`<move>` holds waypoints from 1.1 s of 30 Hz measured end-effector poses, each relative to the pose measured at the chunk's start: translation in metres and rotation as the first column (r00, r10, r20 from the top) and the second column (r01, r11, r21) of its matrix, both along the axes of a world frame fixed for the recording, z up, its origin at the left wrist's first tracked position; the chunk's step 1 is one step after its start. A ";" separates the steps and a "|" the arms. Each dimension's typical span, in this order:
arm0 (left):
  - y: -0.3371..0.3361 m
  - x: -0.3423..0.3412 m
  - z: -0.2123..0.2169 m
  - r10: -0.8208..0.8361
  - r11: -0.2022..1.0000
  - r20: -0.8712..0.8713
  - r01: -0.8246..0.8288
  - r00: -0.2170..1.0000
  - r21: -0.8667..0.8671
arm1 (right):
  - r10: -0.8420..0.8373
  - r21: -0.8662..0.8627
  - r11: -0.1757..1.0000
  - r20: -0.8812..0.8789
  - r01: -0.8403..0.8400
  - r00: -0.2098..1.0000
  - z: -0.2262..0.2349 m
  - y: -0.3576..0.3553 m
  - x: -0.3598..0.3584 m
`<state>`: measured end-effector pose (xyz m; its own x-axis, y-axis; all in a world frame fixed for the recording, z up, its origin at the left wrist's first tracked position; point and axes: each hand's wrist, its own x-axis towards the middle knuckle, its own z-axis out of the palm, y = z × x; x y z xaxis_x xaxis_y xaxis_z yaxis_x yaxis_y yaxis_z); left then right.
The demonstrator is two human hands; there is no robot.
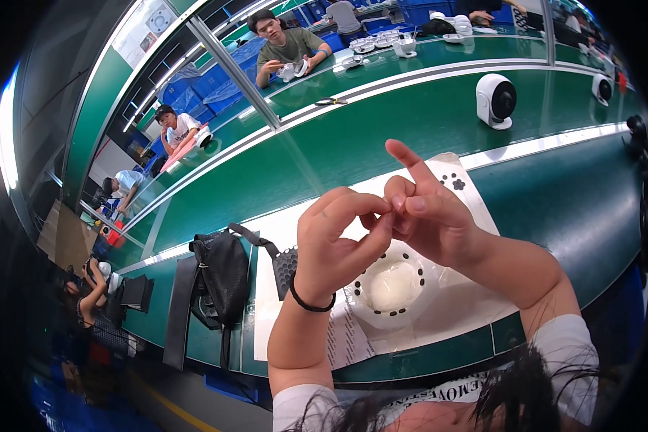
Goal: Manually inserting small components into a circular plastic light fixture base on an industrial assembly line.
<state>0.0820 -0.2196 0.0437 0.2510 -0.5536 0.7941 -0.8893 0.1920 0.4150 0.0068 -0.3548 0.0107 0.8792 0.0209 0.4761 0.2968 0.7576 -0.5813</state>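
Observation:
My left hand (338,241) and my right hand (435,219) meet fingertip to fingertip above a white mat (482,288). Both are closed in a pinch, and one finger of the right hand points up. Whatever lies between the fingertips is too small to make out. Beneath them rests a white round plastic part (390,284) with small black pads set around its ring; my hands partly cover it. A sheet of round black pads (285,268) lies beside my left wrist. Several more black pads (453,181) sit at the mat's far corner.
A printed paper strip (349,338) lies at the mat's near edge. To the left is a black bag (223,266). Across the green bench stand a white camera-like device (495,101), another one (602,88) and pliers (330,101). A co-worker (288,54) sits beyond the metal frame.

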 end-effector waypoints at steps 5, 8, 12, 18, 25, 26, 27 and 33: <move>-0.001 0.001 -0.002 0.016 1.000 0.024 -0.015 1.000 -0.025 | -0.011 -0.007 1.000 0.018 0.011 1.000 -0.001 0.000 0.001; -0.002 0.000 -0.001 0.029 0.999 0.030 -0.028 0.999 -0.022 | -0.025 -0.018 1.000 0.023 0.025 0.999 0.001 0.001 0.000; -0.001 0.000 -0.001 0.052 0.998 0.057 -0.051 0.997 -0.028 | -0.056 -0.057 0.997 0.033 0.057 0.998 0.000 0.001 0.001; -0.004 -0.002 -0.001 0.105 0.994 0.116 -0.099 0.988 -0.053 | -0.140 -0.155 0.976 0.084 0.152 0.987 -0.001 -0.002 0.003; -0.002 0.002 -0.001 0.142 0.990 0.145 -0.143 0.979 -0.002 | -0.109 -0.146 0.983 0.010 0.109 0.994 -0.004 -0.002 0.005; -0.003 0.003 -0.001 0.143 0.989 0.135 -0.146 0.980 0.017 | -0.109 -0.146 0.983 0.009 0.109 0.994 -0.004 -0.002 0.006; -0.003 0.003 -0.001 0.143 0.989 0.135 -0.146 0.981 0.017 | -0.112 -0.148 0.983 0.012 0.112 0.994 -0.005 -0.002 0.007; -0.003 0.003 -0.002 0.138 0.990 0.113 -0.141 0.984 0.019 | -0.075 -0.110 0.991 0.009 0.076 0.997 -0.007 -0.002 0.008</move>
<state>0.0853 -0.2230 0.0413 0.2387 -0.5409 0.8065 -0.9474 0.0525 0.3156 0.0153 -0.3564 0.0038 0.8781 0.0068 0.4784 0.3535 0.6645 -0.6583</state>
